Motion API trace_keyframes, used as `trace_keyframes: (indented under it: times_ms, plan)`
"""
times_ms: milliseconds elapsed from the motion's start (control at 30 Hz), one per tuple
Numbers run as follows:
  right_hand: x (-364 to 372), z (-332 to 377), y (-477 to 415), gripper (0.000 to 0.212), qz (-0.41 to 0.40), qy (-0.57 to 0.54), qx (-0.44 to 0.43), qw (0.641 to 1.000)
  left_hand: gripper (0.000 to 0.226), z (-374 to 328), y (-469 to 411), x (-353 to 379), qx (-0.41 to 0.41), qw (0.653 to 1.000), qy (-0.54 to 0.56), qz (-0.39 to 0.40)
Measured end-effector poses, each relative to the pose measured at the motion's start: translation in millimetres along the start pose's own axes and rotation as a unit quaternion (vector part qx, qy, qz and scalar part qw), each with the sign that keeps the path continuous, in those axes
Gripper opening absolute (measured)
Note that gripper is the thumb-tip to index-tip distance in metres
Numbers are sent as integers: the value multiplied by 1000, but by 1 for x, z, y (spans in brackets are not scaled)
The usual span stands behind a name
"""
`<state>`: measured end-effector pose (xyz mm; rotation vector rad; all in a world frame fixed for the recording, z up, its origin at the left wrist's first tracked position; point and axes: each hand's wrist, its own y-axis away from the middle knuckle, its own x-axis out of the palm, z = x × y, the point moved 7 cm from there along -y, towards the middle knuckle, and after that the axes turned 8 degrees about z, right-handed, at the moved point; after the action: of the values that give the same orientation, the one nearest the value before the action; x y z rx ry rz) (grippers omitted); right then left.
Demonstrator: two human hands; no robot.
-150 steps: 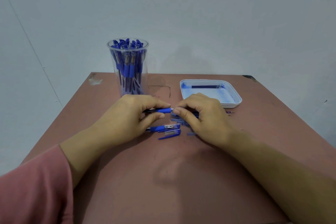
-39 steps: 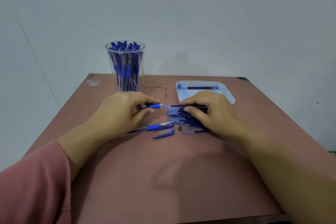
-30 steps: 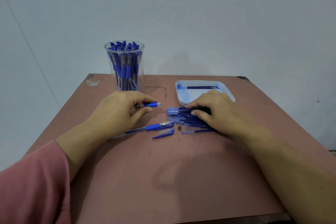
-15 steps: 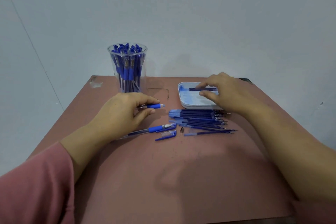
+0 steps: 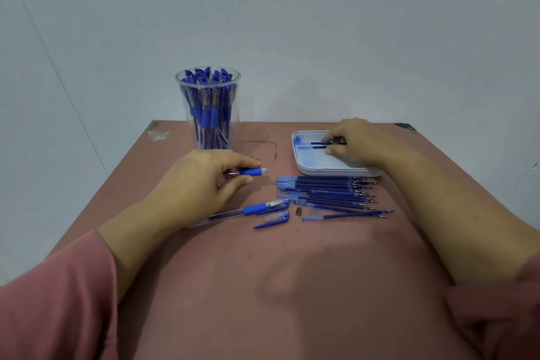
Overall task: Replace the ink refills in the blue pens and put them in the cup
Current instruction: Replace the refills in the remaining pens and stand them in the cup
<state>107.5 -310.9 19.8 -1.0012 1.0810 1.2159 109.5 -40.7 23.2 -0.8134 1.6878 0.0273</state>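
Observation:
My left hand (image 5: 201,181) grips a blue pen barrel (image 5: 253,171) with its open end pointing right. My right hand (image 5: 353,140) reaches into the white tray (image 5: 304,165) at the back right and pinches a dark refill (image 5: 317,143) lying there. A row of several blue refills (image 5: 327,190) lies in front of the tray. One more refill (image 5: 347,216) lies apart, nearer me. A clear cup (image 5: 208,108) full of blue pens stands at the back left. Another pen (image 5: 248,210), a blue cap (image 5: 273,218) and a small metal tip (image 5: 298,211) lie near the table's middle.
The reddish-brown table (image 5: 263,286) runs from the grey wall to me. Its left edge and far right corner (image 5: 404,126) are in view. My pink sleeves fill the lower left and lower right corners.
My right hand drew the old refill out of the pen, left the row of refills and moved back into the tray. My left hand has kept hold of the barrel.

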Motion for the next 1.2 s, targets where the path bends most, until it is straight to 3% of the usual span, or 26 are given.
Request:
trace_keyframes:
  times_ms: [333,533,800,1200]
  plan:
    - [-1,1,2,8,-2,-2,7,1000,27,1,0,0,0,1000,-3,2]
    - [-2,8,11,18,26,3,-4,1000,27,-1,1,0,-1,1000,3,2]
    - [-2,7,6,4,16,-10,-2,1000,27,0,0,0,-8,1000,9,5]
    - [-21,75,101,28,-44,-170,-152,973,26,-3,2,-1,1,999,45,-8]
